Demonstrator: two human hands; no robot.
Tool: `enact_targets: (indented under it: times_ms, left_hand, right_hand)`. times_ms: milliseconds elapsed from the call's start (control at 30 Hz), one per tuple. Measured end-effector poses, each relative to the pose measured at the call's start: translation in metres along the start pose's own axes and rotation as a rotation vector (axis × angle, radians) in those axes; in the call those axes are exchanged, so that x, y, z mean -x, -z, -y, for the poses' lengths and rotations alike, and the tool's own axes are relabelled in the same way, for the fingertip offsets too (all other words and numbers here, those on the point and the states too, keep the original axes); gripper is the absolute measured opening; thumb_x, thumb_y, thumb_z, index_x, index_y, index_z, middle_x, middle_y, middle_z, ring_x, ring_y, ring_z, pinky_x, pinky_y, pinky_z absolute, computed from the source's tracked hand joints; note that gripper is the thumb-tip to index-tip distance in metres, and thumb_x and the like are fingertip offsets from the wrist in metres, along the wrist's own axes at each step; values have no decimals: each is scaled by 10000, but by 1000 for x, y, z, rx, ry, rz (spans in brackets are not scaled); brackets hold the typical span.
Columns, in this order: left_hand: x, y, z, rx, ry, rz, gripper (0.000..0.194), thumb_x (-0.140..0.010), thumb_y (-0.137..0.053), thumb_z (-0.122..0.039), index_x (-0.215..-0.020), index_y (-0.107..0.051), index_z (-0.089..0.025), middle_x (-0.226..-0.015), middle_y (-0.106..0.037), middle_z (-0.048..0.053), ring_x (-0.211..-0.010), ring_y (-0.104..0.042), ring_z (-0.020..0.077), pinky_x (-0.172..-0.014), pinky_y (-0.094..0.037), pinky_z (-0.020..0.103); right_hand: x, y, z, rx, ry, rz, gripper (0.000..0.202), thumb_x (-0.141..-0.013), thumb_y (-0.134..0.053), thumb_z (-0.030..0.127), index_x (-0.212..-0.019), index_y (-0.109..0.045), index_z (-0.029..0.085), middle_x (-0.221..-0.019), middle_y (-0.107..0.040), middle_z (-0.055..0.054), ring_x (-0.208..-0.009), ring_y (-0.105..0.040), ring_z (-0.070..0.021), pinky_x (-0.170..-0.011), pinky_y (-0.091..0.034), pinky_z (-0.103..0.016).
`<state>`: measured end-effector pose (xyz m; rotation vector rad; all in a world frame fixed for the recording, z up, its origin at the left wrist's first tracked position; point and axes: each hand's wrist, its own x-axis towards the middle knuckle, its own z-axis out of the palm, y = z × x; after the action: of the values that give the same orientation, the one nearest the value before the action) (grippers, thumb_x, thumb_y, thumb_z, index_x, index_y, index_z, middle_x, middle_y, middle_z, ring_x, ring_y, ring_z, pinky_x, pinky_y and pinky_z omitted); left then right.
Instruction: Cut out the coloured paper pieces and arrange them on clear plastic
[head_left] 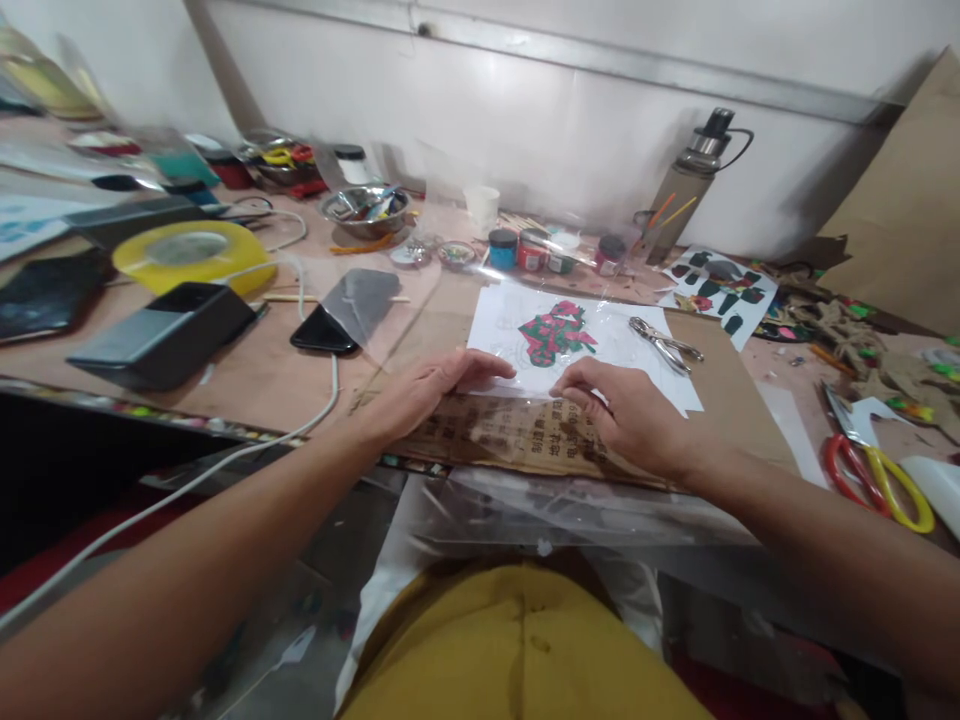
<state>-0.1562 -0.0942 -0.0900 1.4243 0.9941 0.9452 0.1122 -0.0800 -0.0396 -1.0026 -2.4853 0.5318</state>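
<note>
A white sheet of paper (495, 310) lies on brown cardboard (731, 380), bearing a pink and green painted design (556, 333). Clear plastic film (525, 505) spreads around my hands and hangs past the near table edge, its outline hard to follow. My left hand (457, 375) rests at the paper's lower left corner, open, fingers stretched to the right. At the paper's near edge, my right hand (611, 405) is closed, thumb and fingers pinched on what looks like the plastic film. A metal hole punch plier (666, 345) lies on the paper beyond my right hand.
Scissors (874, 465) with red and yellow handles lie at right. Left are a phone (326, 333), a grey tape dispenser (161, 335) and a yellow tape roll (142, 262). Paint jars (502, 250), a metal bowl (365, 218) and a bottle (686, 180) stand along the wall.
</note>
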Motion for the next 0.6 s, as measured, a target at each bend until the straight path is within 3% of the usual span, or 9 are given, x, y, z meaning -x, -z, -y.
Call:
enact_targets:
  times_ms: [167, 233, 333, 500, 600]
  left_hand:
    - [0, -5, -9, -190, 3, 48, 453, -711, -806, -444, -1126, -764, -265, -1180, -756, 87, -1125, -679, 321, -1004, -503, 406]
    - [-1, -10, -10, -252, 2, 15, 355, -720, -799, -405, -1047, -788, -266, -1102, -781, 79, -1065, -702, 307, -995, -508, 410]
    - [-4, -14, -11, -257, 22, -58, 268, -788, -713, -497, -871, -814, -263, -978, -802, 76, -1006, -712, 312, -998, -504, 428]
    - [-6, -12, -8, 102, 139, -220, 360, -799, -707, -556, -877, -791, -215, -1019, -795, 121, -999, -729, 296, -962, -536, 412]
    - [-10, -6, 0, 291, 127, -315, 327, -783, -757, -502, -878, -769, -190, -963, -799, 123, -977, -742, 267, -955, -543, 383]
  right_hand:
    - [-10, -4, -5, -6, 31, -84, 169, -969, -497, 231, -864, -620, 180, -792, -659, -27, -680, -572, -141, -640, -393, -250]
    - [-17, -6, -6, -23, 63, -108, 148, -954, -504, 207, -861, -615, 180, -780, -651, -19, -665, -567, -136, -638, -395, -255]
    - [-27, -6, -6, -60, 123, -180, 112, -950, -548, 220, -876, -624, 185, -817, -680, -20, -716, -605, -147, -671, -436, -268]
    - [-34, 13, -9, -127, 190, -536, 140, -973, -578, 301, -1082, -625, 227, -1094, -693, -59, -1028, -643, -195, -899, -513, -354]
    - [-32, 26, -21, -214, 180, -767, 165, -986, -542, 286, -1147, -576, 272, -1157, -650, -49, -1081, -626, -191, -963, -507, -386]
